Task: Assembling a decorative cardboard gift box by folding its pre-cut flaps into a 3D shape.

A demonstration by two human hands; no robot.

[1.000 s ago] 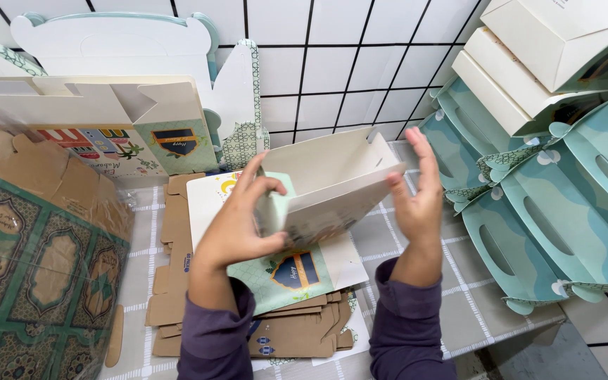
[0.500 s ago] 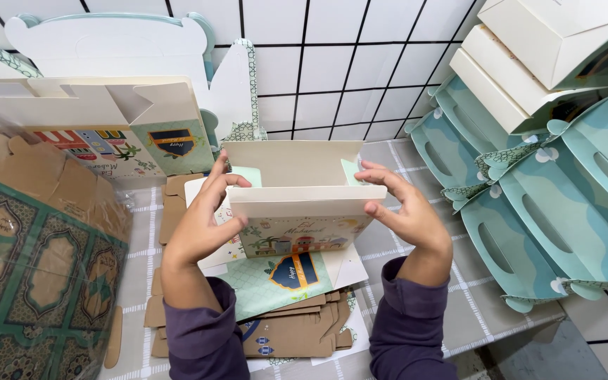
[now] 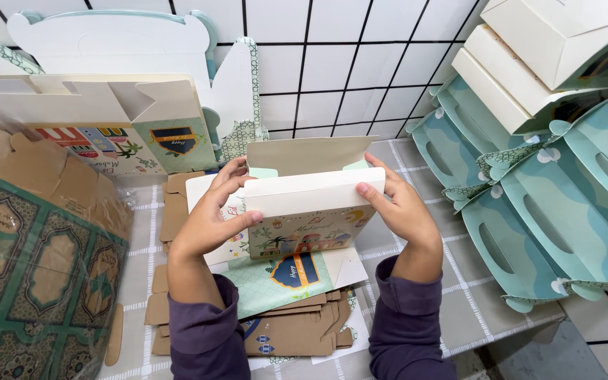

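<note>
Two hands are gripping a half-folded printed box (image 3: 312, 211) above a stack of flat blanks.

The left hand (image 3: 212, 218) is clasping the box's left end, thumb lying across the front panel and fingers curled behind; the right hand (image 3: 399, 207) is pinching the right end, thumb pressing on the white top flap. The box is being held just above the table (image 3: 473, 295), its illustrated front facing the camera and a cream flap standing up behind. Beneath it, flat printed sheets (image 3: 283, 274) and brown card blanks (image 3: 297, 331) are lying piled. A wrapped green patterned bundle (image 3: 36, 267) is sitting at the left, and teal handled cartons (image 3: 550, 211) are leaning at the right, well apart from the hands.
</note>
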